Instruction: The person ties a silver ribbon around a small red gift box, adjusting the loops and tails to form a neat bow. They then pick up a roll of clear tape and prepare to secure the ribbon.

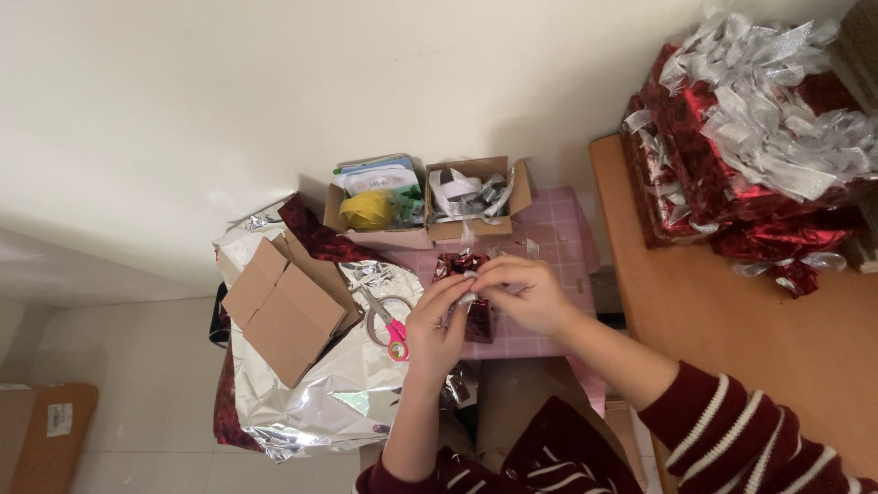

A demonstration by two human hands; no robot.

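We saw the left hand [437, 322] and the right hand [529, 295] meeting over a small parcel wrapped in red foil [465, 295], both sets of fingers pinched shut on a silver ribbon [468, 297] at its top. The parcel sat between the two hands on a pink cutting mat [558, 236]. Just left of the left hand lay pink-handled scissors [391, 325] on silver foil sheet [320, 389], beside flat cardboard pieces [283, 306]. Beyond the hands stood a box of ribbon pieces [471, 197]. Well to the right of the right hand, wrapped parcels [750, 137] were stacked on a wooden table [732, 320].
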